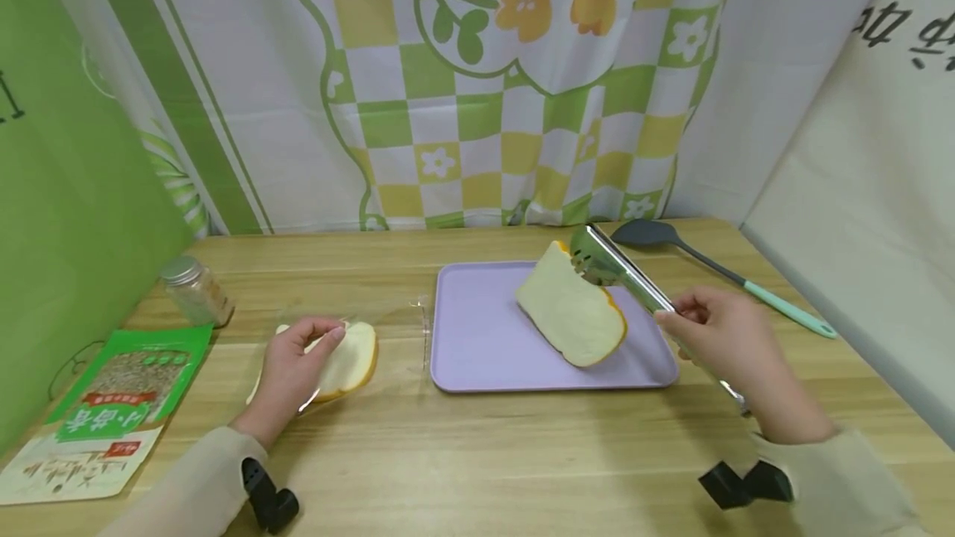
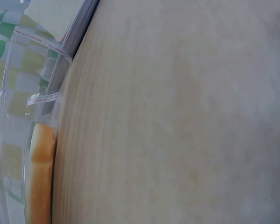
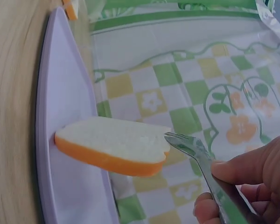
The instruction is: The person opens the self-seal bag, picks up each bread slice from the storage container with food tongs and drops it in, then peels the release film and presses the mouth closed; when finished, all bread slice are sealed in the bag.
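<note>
My right hand [image 1: 719,338] grips a pair of metal tongs [image 1: 630,272], thumb along one arm. The tongs' toothed tips pinch a corner of a bread slice [image 1: 570,305]. In the right wrist view the slice [image 3: 112,142] hangs tilted, its low end at the lilac tray [image 3: 70,177]; whether it touches is unclear. At the left, my left hand [image 1: 294,359] pinches the clear plastic bag [image 1: 403,338] between thumb and fingers. Inside that bag lies another bread slice [image 1: 354,363], partly covered by the hand. The left wrist view shows its brown crust [image 2: 41,172] through the plastic.
A spice jar [image 1: 197,292] and a green-and-white seasoning packet [image 1: 119,404] sit at the left. Behind the right hand lies a spatula [image 1: 716,263] with a mint handle. A patterned curtain [image 1: 515,123] closes off the wooden table's [image 1: 507,462] back.
</note>
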Tool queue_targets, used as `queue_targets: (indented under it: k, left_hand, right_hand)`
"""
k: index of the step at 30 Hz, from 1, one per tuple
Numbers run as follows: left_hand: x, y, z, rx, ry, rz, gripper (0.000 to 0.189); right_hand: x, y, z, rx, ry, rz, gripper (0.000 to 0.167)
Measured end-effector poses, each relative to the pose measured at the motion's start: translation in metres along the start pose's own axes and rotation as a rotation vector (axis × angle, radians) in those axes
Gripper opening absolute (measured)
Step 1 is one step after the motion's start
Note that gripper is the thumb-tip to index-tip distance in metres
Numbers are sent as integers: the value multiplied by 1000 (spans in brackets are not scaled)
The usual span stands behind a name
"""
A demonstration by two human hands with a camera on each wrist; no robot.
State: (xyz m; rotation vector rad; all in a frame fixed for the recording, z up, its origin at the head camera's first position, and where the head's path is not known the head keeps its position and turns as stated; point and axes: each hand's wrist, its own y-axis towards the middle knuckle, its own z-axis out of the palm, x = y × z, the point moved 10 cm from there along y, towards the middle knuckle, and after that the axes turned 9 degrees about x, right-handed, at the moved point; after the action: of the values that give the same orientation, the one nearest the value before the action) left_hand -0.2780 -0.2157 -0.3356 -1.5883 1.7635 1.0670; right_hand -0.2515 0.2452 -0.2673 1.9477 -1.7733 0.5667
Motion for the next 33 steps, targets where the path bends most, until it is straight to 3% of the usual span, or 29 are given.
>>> queue_targets:
  k: [9,19,25,33]
  left_hand:
    - [0,0,0,-13,-6,15,16]
    - [0,-1,1,4,-17,-4,19]
    - [0,0,2,11,-24,9,19]
    - [0,1,2,4,-25,26,16]
  right_hand:
    - [33,-9,5,-24,-63,-94,22]
    - [65,-24,-2,-200,-202,-270,18]
    - [74,-29,0,-217,-230,-307,19]
    - [76,-29,5,-161,-240,-295,21]
